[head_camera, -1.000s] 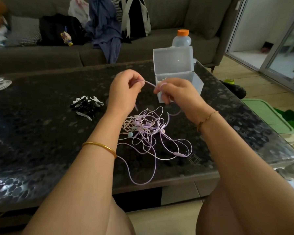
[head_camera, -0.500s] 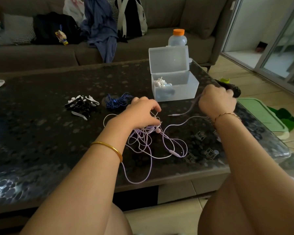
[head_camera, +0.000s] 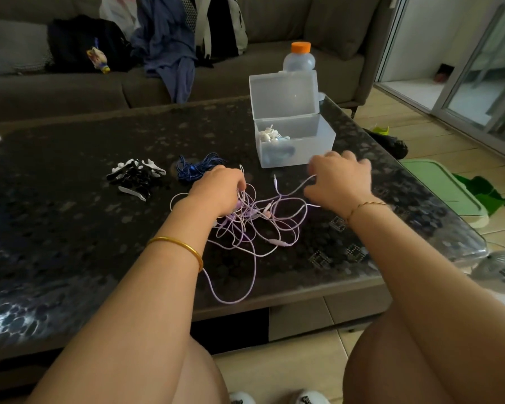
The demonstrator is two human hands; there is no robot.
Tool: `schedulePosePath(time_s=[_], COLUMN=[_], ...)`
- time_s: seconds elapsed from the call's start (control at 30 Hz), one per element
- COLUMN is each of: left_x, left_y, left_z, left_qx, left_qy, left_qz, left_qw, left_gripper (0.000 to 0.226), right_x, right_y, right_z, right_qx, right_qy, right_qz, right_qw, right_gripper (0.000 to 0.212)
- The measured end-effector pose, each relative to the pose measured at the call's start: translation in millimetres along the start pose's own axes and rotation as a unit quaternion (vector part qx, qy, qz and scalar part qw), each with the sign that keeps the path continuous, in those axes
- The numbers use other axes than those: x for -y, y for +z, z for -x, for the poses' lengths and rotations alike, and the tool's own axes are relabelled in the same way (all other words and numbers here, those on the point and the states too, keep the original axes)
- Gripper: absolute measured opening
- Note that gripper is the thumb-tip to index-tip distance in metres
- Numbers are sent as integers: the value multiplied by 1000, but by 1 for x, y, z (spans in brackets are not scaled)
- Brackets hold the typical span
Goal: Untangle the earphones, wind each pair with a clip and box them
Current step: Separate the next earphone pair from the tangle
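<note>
A tangle of pink and lilac earphones (head_camera: 257, 223) lies on the dark table (head_camera: 70, 217), with one loop hanging over the near edge. My left hand (head_camera: 219, 191) is curled down into the left side of the tangle and grips its cables. My right hand (head_camera: 340, 179) hovers low at the tangle's right; a cable runs in under it between thumb and forefinger, and whether it is pinched is hidden. A free plug end (head_camera: 275, 178) lies between my hands. The clear box (head_camera: 324, 144) stands open behind, with wound white earphones (head_camera: 270, 135) inside. Black and white clips (head_camera: 136, 174) are piled at the left.
A bundle of dark blue earphones (head_camera: 199, 167) lies just beyond my left hand. An orange-capped bottle (head_camera: 299, 58) stands behind the box. A sofa with bags and clothes runs along the far side. A green bin lid (head_camera: 438, 185) and a small fan (head_camera: 502, 269) sit on the floor at the right.
My hands came down from holding a cable in the air. The right hand drew a cable out to the right, then moved back toward the tangle. The left hand pressed onto the tangle and stayed.
</note>
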State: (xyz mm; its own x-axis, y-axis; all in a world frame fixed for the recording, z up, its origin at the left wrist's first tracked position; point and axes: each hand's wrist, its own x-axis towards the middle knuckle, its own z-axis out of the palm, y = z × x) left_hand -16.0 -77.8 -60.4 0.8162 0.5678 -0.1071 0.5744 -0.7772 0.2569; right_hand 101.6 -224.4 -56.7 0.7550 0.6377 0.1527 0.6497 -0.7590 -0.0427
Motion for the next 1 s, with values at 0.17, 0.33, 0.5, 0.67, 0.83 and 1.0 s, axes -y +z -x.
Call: schedulePosePath(time_s=[0.17,0.33,0.5,0.67,0.83,1.0], left_x=[-1,-4,-7,-14,-21,-31], left_y=[2,2,-3,-11,-8,2], left_z=[-1,0,3,3,5,4], left_qx=[-13,-13,-19,-52,30,95], left_qy=[19,22,25,16,89,141], left_qz=[18,22,59,141,108,161], left_qw=[1000,999,998,988,990,972], left_gripper=[42,44,44,48,43,27], right_x=[31,38,37,23,18,14], right_y=[-8,11,10,-22,-34,-39], right_z=[20,23,18,7,0,-4], right_qx=[144,219,195,95,76,76], right_qy=[-231,-249,-227,60,165,201], right_qz=[-237,5,-37,-602,-819,-924], right_qw=[933,943,953,791,544,316], right_gripper=[9,40,12,13,19,15])
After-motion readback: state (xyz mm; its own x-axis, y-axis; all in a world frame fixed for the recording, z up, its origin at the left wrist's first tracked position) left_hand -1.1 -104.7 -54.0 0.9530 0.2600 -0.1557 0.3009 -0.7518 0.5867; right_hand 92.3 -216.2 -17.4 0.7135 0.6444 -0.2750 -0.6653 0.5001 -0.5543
